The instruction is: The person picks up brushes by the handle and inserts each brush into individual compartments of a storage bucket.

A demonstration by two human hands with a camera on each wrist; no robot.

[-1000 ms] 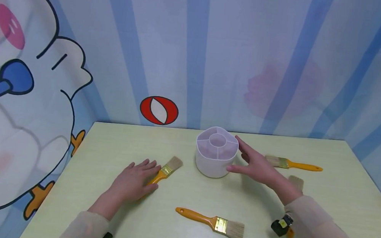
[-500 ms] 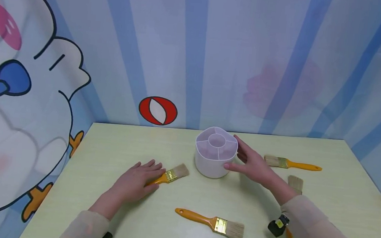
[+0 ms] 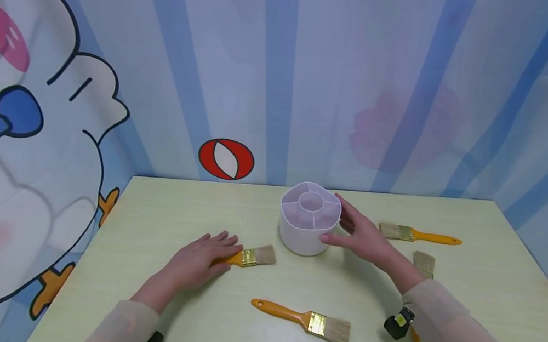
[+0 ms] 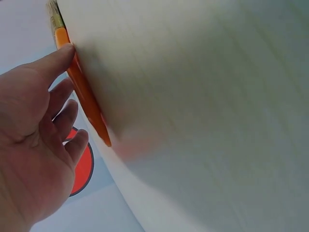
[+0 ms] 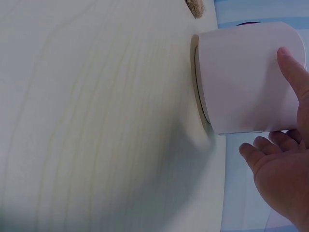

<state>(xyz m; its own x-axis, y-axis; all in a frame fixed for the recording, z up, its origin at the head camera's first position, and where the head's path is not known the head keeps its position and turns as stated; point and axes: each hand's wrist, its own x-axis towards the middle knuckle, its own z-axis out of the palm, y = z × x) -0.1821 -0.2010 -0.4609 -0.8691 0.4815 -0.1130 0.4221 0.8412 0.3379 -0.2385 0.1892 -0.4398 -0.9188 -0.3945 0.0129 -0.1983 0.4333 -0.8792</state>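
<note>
In the head view, my left hand [image 3: 196, 262] is low over the table, its thumb and fingers on the orange handle of a paintbrush [image 3: 255, 256] whose bristles point right. The left wrist view shows the thumb on one side of that handle [image 4: 84, 94] and fingertips near the other. A round, pale lilac organizer [image 3: 303, 241] with several compartments stands upright near the table's back edge. My right hand [image 3: 369, 238] holds it from the right, thumb on the front wall and fingers around the back. In the right wrist view, the thumb lies against the organizer wall [image 5: 241, 82].
An orange-handled paintbrush [image 3: 285, 311] lies at the front middle of the table. Another paintbrush [image 3: 433, 238] lies at the back right. Beneath my right forearm is a third paintbrush [image 3: 424, 261], partly hidden. A striped cartoon backdrop [image 3: 277, 83] rises behind the table.
The paintbrush at my left hand has swung clockwise, its bristles going from pointing up-right to pointing right, nearer the organizer. My right hand has stayed at the organizer, which stands where it was.
</note>
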